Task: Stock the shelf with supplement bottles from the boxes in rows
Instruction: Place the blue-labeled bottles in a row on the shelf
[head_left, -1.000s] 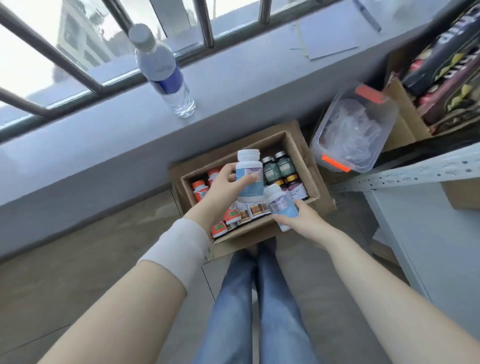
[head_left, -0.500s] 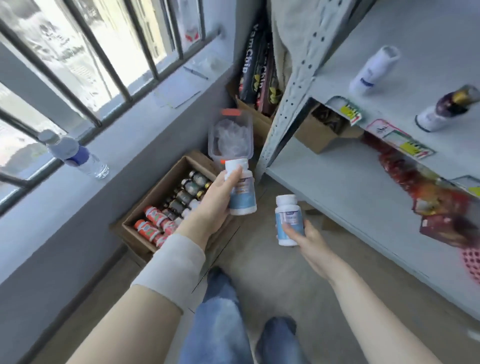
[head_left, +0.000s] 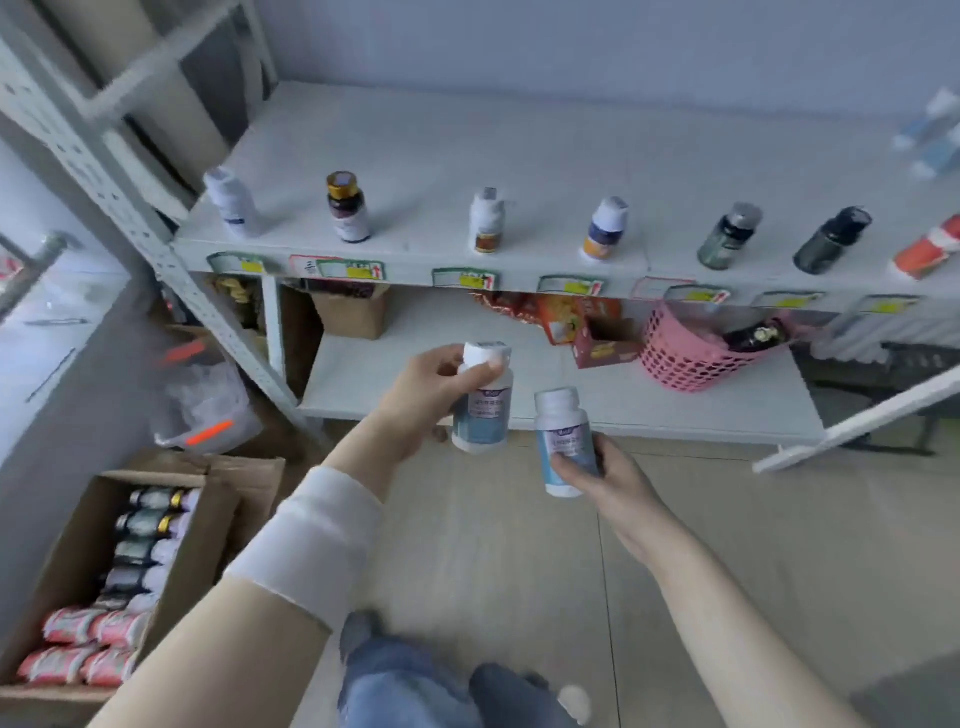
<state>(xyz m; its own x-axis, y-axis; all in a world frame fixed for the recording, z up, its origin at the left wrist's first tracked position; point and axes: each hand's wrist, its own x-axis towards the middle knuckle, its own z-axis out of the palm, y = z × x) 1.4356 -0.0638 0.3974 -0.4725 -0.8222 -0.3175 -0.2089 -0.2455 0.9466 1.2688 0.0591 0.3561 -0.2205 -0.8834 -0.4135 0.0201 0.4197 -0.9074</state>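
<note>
My left hand (head_left: 421, 400) grips one bottle (head_left: 483, 415) by its neck; my right hand's (head_left: 602, 473) fingers wrap another bottle (head_left: 563, 441), both before the shelf (head_left: 415, 156).

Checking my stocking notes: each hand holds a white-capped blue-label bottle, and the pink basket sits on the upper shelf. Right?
Not quite: the head view shows the pink basket on the lower shelf, not the upper. The left hand grips one bottle, the right hand the other bottle, as you said.
</note>
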